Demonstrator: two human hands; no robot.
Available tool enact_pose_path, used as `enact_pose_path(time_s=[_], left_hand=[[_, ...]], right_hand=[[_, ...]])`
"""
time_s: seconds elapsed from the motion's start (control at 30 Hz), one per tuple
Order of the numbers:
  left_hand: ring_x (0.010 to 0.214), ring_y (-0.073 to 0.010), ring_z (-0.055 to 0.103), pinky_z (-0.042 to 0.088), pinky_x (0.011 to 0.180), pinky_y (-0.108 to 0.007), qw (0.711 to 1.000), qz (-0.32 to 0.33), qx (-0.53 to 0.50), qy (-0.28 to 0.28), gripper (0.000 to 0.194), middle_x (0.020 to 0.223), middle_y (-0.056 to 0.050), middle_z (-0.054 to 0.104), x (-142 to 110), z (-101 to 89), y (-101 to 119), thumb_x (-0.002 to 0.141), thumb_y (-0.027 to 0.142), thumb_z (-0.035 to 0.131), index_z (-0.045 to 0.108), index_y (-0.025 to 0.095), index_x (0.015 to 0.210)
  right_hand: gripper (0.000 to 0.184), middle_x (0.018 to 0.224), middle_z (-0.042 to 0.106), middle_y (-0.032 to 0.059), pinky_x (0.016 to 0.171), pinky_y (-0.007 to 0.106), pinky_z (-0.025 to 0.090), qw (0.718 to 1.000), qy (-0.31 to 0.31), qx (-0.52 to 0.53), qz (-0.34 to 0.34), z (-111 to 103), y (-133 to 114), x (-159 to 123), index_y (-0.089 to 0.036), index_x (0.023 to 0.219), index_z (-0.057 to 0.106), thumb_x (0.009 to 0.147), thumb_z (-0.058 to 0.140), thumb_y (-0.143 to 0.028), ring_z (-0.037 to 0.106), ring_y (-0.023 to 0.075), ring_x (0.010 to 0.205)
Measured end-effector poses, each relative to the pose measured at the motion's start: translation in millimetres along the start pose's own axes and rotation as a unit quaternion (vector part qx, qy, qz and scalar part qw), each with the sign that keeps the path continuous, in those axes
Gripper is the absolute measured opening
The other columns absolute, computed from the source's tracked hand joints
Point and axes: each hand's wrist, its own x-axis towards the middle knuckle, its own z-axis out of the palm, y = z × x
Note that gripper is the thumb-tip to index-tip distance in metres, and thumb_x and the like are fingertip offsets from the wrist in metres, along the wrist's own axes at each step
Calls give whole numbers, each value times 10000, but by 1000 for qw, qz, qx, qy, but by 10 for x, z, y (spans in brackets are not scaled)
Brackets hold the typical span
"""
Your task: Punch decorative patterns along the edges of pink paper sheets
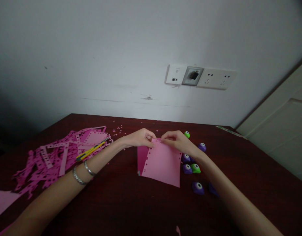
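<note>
A pink paper sheet [163, 164] with punched holes along its side edges is held up by its top edge. My left hand [142, 137] pinches the top left corner between thumb and fingers. At the top edge, a little to the right, my right hand [177, 139] also pinches the sheet. Behind it, darker pink paper [142, 159] shows at the left. Small purple and green craft punches lie just right of the sheet, among them a green punch [196, 168] and a purple punch [198, 187].
Pink punched strips [65, 157] are heaped on the left of the dark wooden table [131, 209]. A yellow utility knife [92, 150] rests on the heap. Tiny paper bits [118, 130] are scattered behind. A wall with sockets [215, 78] stands at the back.
</note>
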Motion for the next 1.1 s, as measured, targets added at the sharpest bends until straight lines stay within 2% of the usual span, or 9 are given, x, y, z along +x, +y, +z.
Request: enact_pose_path(time_s=[0.3,0.4,0.47,0.57,0.63,0.67,0.9,1.1], left_hand=[[629,-91,542,394,602,-239,1000,3,17,-8,167,694,-5,609,1,10,-19,679,264,646,620,147,795],[651,-101,554,405,616,-242,998,7,57,-2,196,725,-15,627,16,-23,-63,676,270,647,630,149,829],[701,-120,570,418,650,-253,994,16,108,23,235,783,-37,646,25,-57,-73,670,275,652,639,143,864],[754,-148,584,434,685,-271,978,33,174,114,268,847,-79,660,30,-87,-27,680,289,647,650,124,891],[759,-150,587,439,694,-272,969,51,179,163,235,841,-86,667,28,-70,39,717,298,615,661,120,863],[760,-148,588,441,700,-272,969,61,171,169,221,835,-82,670,25,-49,77,736,300,598,665,123,850],[695,-130,570,435,658,-265,976,88,133,148,219,758,-52,664,-5,141,238,748,330,602,674,134,815],[689,-122,565,433,652,-257,977,79,125,153,171,759,-51,662,15,103,197,733,268,596,667,131,806]], right_hand=[[162,703,637,34,614,283,432,1000,13,24,12,-19,-15,-3,-149,733,658,745,567,-282,558,136,641],[178,709,646,41,605,279,453,999,25,36,28,-36,41,9,-141,760,659,751,570,-295,573,137,640],[182,708,650,45,616,287,474,998,32,38,29,-49,100,25,-140,764,659,753,575,-301,585,143,650],[162,742,666,56,680,316,496,998,55,36,13,-60,149,42,-150,759,660,756,576,-288,612,161,701],[148,777,675,62,714,327,497,997,71,29,-3,-52,127,41,-156,759,662,761,568,-271,622,167,730],[144,784,676,63,718,327,497,997,78,21,-12,-42,100,36,-157,759,664,762,565,-261,623,168,734],[133,804,681,60,723,313,480,995,87,-30,-49,38,-88,-11,-170,743,681,761,552,-198,621,176,768],[129,803,686,67,711,310,482,996,81,-24,-35,47,-96,-11,-165,751,691,757,566,-196,624,177,758]])
